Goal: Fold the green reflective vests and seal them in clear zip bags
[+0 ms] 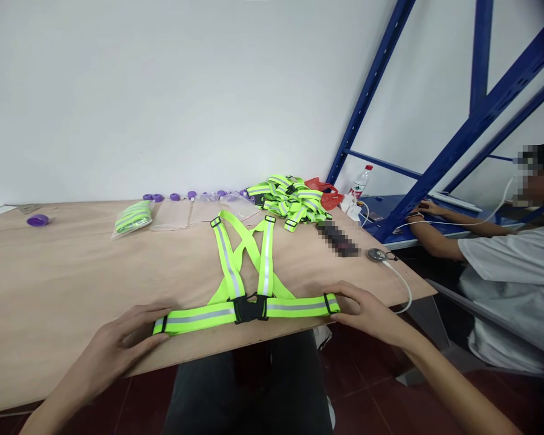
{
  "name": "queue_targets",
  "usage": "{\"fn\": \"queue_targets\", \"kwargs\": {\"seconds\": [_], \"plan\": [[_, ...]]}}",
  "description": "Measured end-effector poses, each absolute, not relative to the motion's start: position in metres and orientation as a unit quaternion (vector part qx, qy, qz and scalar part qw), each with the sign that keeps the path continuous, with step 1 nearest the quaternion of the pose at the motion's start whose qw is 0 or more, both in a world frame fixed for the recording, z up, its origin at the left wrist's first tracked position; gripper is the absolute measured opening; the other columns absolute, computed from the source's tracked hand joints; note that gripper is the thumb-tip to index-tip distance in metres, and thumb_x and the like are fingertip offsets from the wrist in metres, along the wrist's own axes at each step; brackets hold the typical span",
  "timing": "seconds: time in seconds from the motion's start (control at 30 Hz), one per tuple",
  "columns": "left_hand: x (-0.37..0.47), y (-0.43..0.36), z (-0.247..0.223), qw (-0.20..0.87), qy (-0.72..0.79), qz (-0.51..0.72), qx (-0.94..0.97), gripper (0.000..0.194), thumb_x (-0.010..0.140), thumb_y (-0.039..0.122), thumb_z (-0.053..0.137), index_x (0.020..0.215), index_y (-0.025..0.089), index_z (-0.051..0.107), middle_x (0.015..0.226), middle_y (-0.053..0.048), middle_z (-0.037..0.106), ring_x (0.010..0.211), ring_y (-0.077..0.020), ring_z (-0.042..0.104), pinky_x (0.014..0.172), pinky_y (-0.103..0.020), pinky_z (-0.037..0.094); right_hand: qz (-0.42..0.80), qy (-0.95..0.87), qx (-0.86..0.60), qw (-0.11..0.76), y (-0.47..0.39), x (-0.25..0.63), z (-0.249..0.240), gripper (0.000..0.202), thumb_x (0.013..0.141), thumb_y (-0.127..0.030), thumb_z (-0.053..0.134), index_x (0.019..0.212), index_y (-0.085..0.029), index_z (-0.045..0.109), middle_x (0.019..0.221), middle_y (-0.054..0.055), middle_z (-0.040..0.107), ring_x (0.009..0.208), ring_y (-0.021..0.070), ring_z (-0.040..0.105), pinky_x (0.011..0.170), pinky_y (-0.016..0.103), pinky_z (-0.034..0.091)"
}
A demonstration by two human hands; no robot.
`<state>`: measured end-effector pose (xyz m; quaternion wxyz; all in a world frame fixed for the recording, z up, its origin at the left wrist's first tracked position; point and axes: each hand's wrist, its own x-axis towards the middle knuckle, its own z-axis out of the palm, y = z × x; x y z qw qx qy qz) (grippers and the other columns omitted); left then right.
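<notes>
A neon-yellow reflective harness lies spread on the wooden table, its shoulder straps crossing and pointing away. The black buckle at the centre of its waist strap is fastened, near the table's front edge. My left hand has thumb and fingers around the strap's left end, by a black slider. At the right end, my right hand holds the strap between thumb and fingers, beside another black slider.
Behind lie a tangled pile of harnesses, a bagged harness, flat clear bags, purple rolls and a purple cup-like piece. A round device with a white cable is at right, near a blue frame and a seated person.
</notes>
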<state>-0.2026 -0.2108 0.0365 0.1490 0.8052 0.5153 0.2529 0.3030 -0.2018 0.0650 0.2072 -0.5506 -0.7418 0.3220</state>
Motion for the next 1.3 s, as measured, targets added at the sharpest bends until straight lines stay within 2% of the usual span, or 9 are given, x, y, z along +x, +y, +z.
{"fn": "queue_targets", "kwargs": {"seconds": [0.23, 0.4, 0.53, 0.73, 0.93, 1.03, 1.13, 1.2, 1.3], "plan": [[-0.216, -0.202, 0.048, 0.122, 0.487, 0.191, 0.843, 0.039, 0.088, 0.051, 0.064, 0.126, 0.042, 0.067, 0.134, 0.007, 0.066, 0.116, -0.0232, 0.068, 0.094, -0.028, 0.059, 0.237, -0.794, -0.552, 0.095, -0.195, 0.312, 0.08, 0.043, 0.086, -0.036, 0.066, 0.127, -0.023, 0.064, 0.132, 0.009, 0.063, 0.123, 0.0293, 0.057, 0.106, 0.044, 0.045], [-0.225, -0.199, 0.043, 0.111, 0.442, 0.17, 0.874, 0.035, 0.09, 0.045, 0.062, 0.125, 0.043, 0.068, 0.134, 0.007, 0.066, 0.117, -0.0237, 0.068, 0.096, -0.028, 0.058, 0.214, -0.823, -0.524, 0.054, -0.194, 0.316, 0.076, 0.045, 0.088, -0.027, 0.06, 0.133, -0.025, 0.061, 0.134, 0.009, 0.063, 0.125, 0.0298, 0.056, 0.106, 0.044, 0.045], [-0.235, -0.2, 0.03, 0.112, 0.429, 0.164, 0.881, 0.031, 0.093, 0.041, 0.059, 0.122, 0.043, 0.07, 0.131, 0.005, 0.069, 0.121, -0.0238, 0.065, 0.097, -0.03, 0.058, 0.239, -0.823, -0.514, 0.04, -0.191, 0.316, 0.071, 0.043, 0.089, -0.03, 0.059, 0.132, -0.025, 0.063, 0.133, 0.011, 0.063, 0.125, 0.0312, 0.056, 0.105, 0.046, 0.045], [-0.232, -0.212, 0.019, 0.141, 0.466, 0.172, 0.856, 0.031, 0.094, 0.039, 0.06, 0.123, 0.036, 0.07, 0.129, -0.002, 0.069, 0.12, -0.0249, 0.064, 0.098, -0.034, 0.058, 0.298, -0.787, -0.535, 0.066, -0.188, 0.309, 0.063, 0.048, 0.087, -0.042, 0.063, 0.132, -0.025, 0.064, 0.136, 0.011, 0.061, 0.128, 0.0328, 0.054, 0.109, 0.047, 0.042], [-0.22, -0.218, 0.03, 0.143, 0.499, 0.154, 0.841, 0.032, 0.092, 0.045, 0.063, 0.122, 0.036, 0.07, 0.136, -0.002, 0.063, 0.122, -0.0256, 0.062, 0.1, -0.034, 0.055, 0.284, -0.789, -0.54, 0.076, -0.183, 0.309, 0.058, 0.051, 0.082, -0.03, 0.061, 0.133, -0.026, 0.062, 0.14, 0.01, 0.058, 0.131, 0.0324, 0.052, 0.111, 0.05, 0.042], [-0.204, -0.224, 0.038, 0.094, 0.498, 0.172, 0.845, 0.044, 0.091, 0.046, 0.064, 0.135, 0.038, 0.061, 0.14, -0.002, 0.06, 0.128, -0.0281, 0.058, 0.11, -0.046, 0.047, 0.236, -0.796, -0.548, 0.1, -0.186, 0.3, 0.055, 0.052, 0.083, -0.032, 0.063, 0.134, -0.026, 0.06, 0.143, 0.011, 0.055, 0.133, 0.0328, 0.05, 0.111, 0.052, 0.042], [-0.172, -0.234, 0.039, 0.045, 0.473, 0.223, 0.851, 0.04, 0.097, 0.037, 0.055, 0.137, 0.038, 0.058, 0.14, -0.001, 0.061, 0.132, -0.0259, 0.054, 0.12, -0.055, 0.031, 0.144, -0.818, -0.534, 0.16, -0.193, 0.272, 0.05, 0.046, 0.089, -0.036, 0.06, 0.134, -0.025, 0.059, 0.141, 0.013, 0.057, 0.131, 0.0326, 0.052, 0.109, 0.053, 0.044], [-0.147, -0.239, 0.034, 0.043, 0.446, 0.238, 0.862, 0.037, 0.099, 0.032, 0.051, 0.135, 0.035, 0.059, 0.142, -0.001, 0.059, 0.135, -0.0246, 0.052, 0.121, -0.053, 0.031, 0.098, -0.843, -0.494, 0.186, -0.197, 0.242, 0.046, 0.043, 0.092, -0.036, 0.06, 0.133, -0.024, 0.06, 0.136, 0.013, 0.06, 0.128, 0.0314, 0.054, 0.108, 0.052, 0.045], [-0.118, -0.238, 0.02, 0.047, 0.452, 0.203, 0.867, 0.041, 0.101, 0.036, 0.05, 0.141, 0.033, 0.053, 0.149, -0.004, 0.054, 0.14, -0.0261, 0.046, 0.117, -0.052, 0.038, 0.076, -0.885, -0.422, 0.183, -0.198, 0.196, 0.043, 0.043, 0.092, -0.034, 0.062, 0.134, -0.023, 0.059, 0.135, 0.014, 0.061, 0.13, 0.0308, 0.052, 0.109, 0.051, 0.044]]}}
